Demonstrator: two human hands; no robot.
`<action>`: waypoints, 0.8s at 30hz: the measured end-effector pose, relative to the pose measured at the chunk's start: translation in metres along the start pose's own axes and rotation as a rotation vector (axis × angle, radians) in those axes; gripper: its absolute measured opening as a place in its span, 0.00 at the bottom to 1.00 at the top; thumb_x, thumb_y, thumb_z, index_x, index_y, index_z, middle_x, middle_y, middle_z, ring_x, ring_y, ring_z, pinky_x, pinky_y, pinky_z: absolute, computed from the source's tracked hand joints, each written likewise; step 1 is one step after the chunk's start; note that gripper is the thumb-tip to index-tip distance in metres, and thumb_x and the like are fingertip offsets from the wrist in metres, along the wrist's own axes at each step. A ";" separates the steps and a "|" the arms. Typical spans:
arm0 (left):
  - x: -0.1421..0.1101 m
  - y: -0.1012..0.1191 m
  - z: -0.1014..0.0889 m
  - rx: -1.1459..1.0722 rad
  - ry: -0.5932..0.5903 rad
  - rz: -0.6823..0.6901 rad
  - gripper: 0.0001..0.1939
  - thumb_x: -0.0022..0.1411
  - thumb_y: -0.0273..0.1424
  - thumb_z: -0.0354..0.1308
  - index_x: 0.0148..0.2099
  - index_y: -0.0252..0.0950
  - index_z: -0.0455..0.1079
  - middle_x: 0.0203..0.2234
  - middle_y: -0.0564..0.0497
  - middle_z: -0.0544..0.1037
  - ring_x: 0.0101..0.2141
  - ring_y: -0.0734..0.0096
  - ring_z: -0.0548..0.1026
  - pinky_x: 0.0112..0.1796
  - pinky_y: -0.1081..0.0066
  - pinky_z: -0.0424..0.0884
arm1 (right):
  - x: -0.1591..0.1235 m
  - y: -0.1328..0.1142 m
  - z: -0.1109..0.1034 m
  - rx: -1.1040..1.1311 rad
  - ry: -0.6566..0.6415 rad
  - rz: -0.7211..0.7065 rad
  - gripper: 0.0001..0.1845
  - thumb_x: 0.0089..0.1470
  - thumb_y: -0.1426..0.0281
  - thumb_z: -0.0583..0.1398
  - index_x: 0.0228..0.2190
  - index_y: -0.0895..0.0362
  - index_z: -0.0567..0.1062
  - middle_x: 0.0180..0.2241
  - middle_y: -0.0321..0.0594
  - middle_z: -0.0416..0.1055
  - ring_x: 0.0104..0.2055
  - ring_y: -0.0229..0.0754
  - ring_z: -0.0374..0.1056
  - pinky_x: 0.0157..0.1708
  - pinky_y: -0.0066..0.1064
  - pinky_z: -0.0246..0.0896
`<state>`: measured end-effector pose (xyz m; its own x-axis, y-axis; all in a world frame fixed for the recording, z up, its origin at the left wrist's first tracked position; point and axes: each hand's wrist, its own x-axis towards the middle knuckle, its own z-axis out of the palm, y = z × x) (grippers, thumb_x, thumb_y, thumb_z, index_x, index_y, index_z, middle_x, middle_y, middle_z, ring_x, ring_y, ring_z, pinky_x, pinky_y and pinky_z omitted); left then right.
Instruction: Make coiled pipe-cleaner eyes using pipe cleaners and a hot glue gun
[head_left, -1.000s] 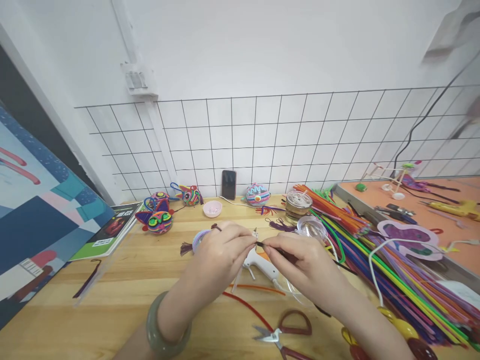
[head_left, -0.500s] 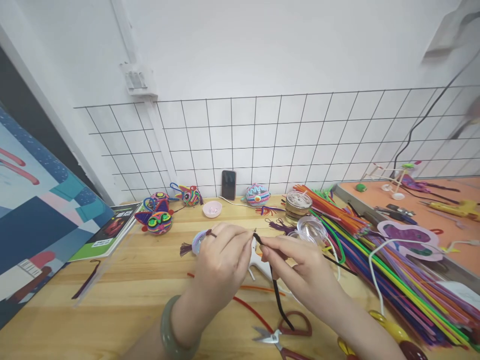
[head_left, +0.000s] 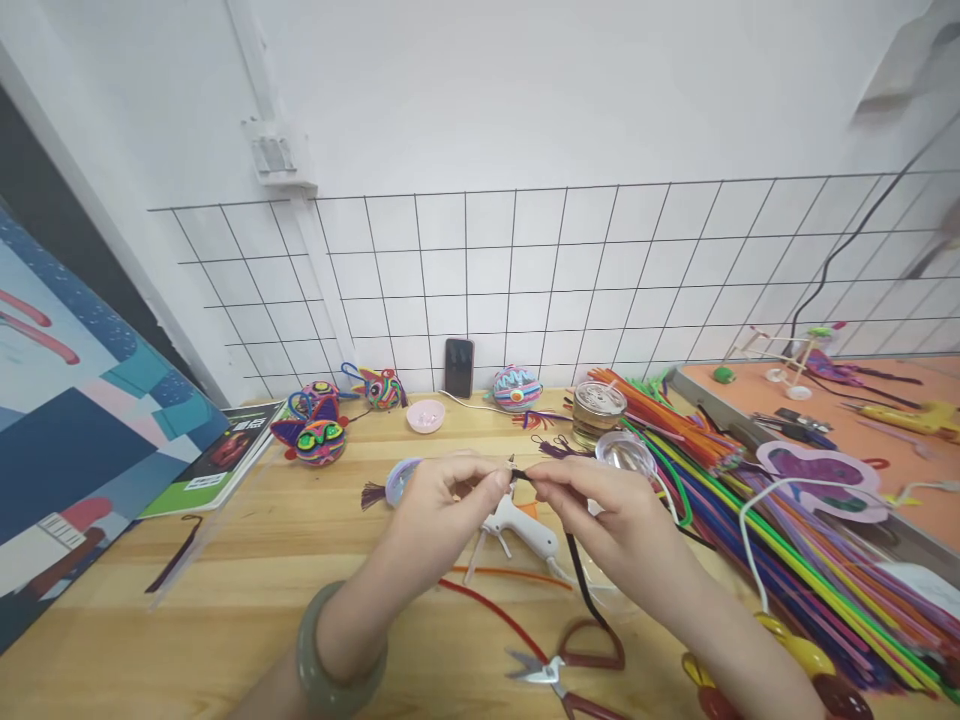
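Pinched closed at the fingertips, both the left hand [head_left: 442,515] and the right hand [head_left: 615,505] grip a thin black pipe cleaner [head_left: 579,575] above the table's middle, its bent tail reaching nearside toward the scissors [head_left: 551,670], red-handled and splayed. Smooth, grained wood of the table [head_left: 277,560] gives room leftward, up to the glossy magazine [head_left: 229,460]. Rightward, a thick heap of long, fuzzy pipe cleaners [head_left: 780,545] crowds in. Beneath the hands lies a hard white glue gun [head_left: 529,530]; a wire grid [head_left: 491,270] backs the far edge.
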<state>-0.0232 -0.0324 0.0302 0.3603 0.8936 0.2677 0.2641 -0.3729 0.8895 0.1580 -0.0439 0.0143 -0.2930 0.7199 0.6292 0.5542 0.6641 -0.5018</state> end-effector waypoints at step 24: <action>0.008 -0.013 -0.006 -0.438 -0.203 -0.267 0.09 0.43 0.31 0.65 0.25 0.31 0.70 0.19 0.55 0.70 0.23 0.80 0.65 0.27 0.77 0.60 | 0.000 -0.010 -0.006 -0.096 -0.130 -0.105 0.07 0.56 0.73 0.53 0.32 0.57 0.71 0.28 0.38 0.72 0.29 0.36 0.67 0.29 0.26 0.58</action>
<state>-0.0294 -0.0187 0.0232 0.5088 0.8604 -0.0270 -0.0114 0.0381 0.9992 0.1570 -0.0520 0.0223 -0.4477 0.6717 0.5902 0.5855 0.7191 -0.3742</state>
